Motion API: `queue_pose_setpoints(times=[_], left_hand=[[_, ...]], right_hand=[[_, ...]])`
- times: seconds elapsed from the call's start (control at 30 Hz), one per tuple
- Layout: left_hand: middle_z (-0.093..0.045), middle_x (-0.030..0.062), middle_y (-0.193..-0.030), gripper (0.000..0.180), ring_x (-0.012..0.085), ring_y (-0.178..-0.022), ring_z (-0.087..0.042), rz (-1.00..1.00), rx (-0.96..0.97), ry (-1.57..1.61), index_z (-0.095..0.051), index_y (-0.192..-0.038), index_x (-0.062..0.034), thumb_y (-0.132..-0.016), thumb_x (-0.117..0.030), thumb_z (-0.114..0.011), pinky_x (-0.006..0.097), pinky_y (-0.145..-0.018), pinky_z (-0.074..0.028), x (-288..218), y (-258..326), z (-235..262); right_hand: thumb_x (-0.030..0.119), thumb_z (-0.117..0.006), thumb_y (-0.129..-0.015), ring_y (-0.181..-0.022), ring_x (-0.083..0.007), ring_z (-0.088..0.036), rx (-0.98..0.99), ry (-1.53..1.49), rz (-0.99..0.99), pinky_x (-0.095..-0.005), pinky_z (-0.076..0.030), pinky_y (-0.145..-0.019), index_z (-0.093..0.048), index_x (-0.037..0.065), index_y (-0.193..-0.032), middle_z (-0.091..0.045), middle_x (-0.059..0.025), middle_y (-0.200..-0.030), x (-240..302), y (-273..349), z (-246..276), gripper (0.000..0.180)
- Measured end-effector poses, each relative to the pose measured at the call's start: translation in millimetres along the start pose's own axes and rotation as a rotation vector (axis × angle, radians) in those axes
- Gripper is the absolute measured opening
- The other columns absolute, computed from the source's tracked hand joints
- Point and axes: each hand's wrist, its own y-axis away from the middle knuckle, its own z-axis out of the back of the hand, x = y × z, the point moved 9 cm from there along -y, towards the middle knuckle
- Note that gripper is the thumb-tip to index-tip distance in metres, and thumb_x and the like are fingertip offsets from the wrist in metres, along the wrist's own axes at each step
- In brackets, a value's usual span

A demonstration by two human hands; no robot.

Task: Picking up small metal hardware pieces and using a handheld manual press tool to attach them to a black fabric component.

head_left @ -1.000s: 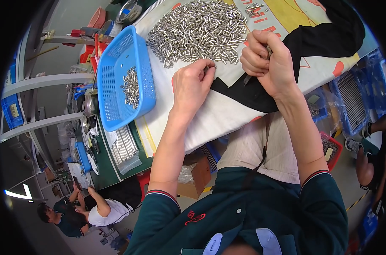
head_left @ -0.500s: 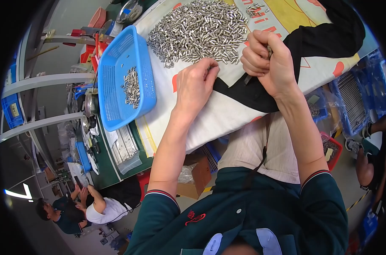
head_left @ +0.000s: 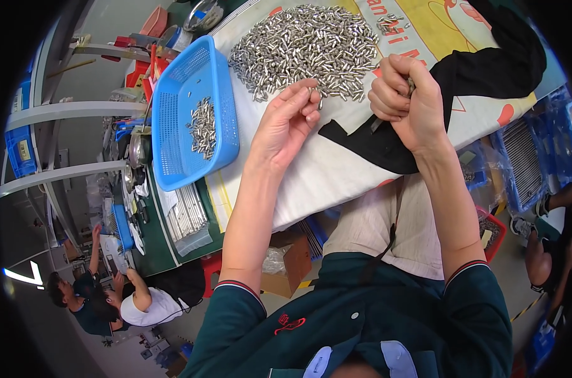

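Clenching my right hand (head_left: 411,104), I'm pinching a slick-looking pin (head_left: 320,103), best held mid-length, in my left (head_left: 287,121) near the pile (head_left: 305,50).

Head view, left fisheye of a pair: above dark-green polo shirt (head_left: 387,309), facing down; left hand (head_left: 289,123) and right hand (head_left: 411,104) near, grey bars (head_left: 65,113) farther, toward rim.

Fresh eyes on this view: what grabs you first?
The big heap of small silvery metal pieces, top middle on the printed covering. Next, the bright blue basket to its left, with a smaller batch inside. At the heap's near edge, the left hand pinches a piece; the right hand, farther right, is fisted.
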Motion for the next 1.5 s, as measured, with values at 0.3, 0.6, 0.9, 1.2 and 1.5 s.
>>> queue_pose_setpoints(times=[0.3,0.6,0.9,1.2,1.5], left_hand=[[-0.055,0.0063,-0.080,0.016,0.0083,-0.064,-0.045,-0.020,-0.013,0.028,-0.054,-0.090,-0.0010,-0.087,-0.016,-0.049,0.021,-0.061,-0.042,-4.9,1.7,3.2],[-0.042,-0.0012,-0.048,0.010,0.0056,-0.043,-0.033,-0.537,-0.224,-1.432,-0.064,-0.082,-0.0047,-0.073,-0.003,-0.060,0.022,-0.042,-0.028,-48.1,18.4,-21.5],[-0.059,0.0108,-0.066,0.005,0.0296,-0.062,-0.058,-0.818,-0.034,-1.704,-0.059,-0.073,-0.0049,-0.070,-0.009,-0.057,0.040,-0.053,-0.045,-28.1,21.6,-39.0],[-0.055,0.0057,-0.068,0.007,0.0082,-0.050,-0.041,-0.175,0.048,-0.104,-0.052,-0.080,-0.0030,-0.080,-0.010,-0.053,0.023,-0.044,-0.032,-11.4,3.0,-13.0],[-0.059,0.0132,-0.077,0.010,0.0062,-0.056,-0.045,-0.033,0.120,0.086,-0.054,-0.089,0.0001,-0.080,-0.004,-0.057,0.019,-0.047,-0.034,5.4,1.3,-10.3]], right_hand=[[0.021,-0.031,-0.087,-0.037,-0.0059,-0.015,-0.007,-0.006,-0.006,-0.0218,-0.015,-0.035,-0.025,0.013,-0.054,-0.020,0.0044,-0.041,-2.4,-0.6,0.4,0.034],[0.021,-0.032,-0.088,-0.037,-0.0057,-0.014,-0.005,-0.014,-0.002,-0.0216,-0.015,-0.035,-0.026,0.013,-0.053,-0.020,0.0047,-0.040,0.4,-3.2,0.5,0.036],[0.022,-0.033,-0.090,-0.036,-0.0059,-0.013,0.068,-0.116,-0.008,-0.0217,-0.014,-0.036,-0.027,0.013,-0.056,-0.020,0.0049,-0.042,-2.7,1.0,-8.7,0.036],[0.019,-0.032,-0.091,-0.038,-0.0059,-0.014,0.125,-0.082,0.003,-0.0214,-0.015,-0.036,-0.028,0.012,-0.058,-0.021,0.0041,-0.042,-1.7,-1.3,-8.3,0.034],[0.019,-0.032,-0.091,-0.037,-0.0060,-0.014,0.104,-0.068,-0.002,-0.0214,-0.015,-0.036,-0.028,0.012,-0.058,-0.021,0.0042,-0.042,-3.7,-4.1,-7.8,0.034]])
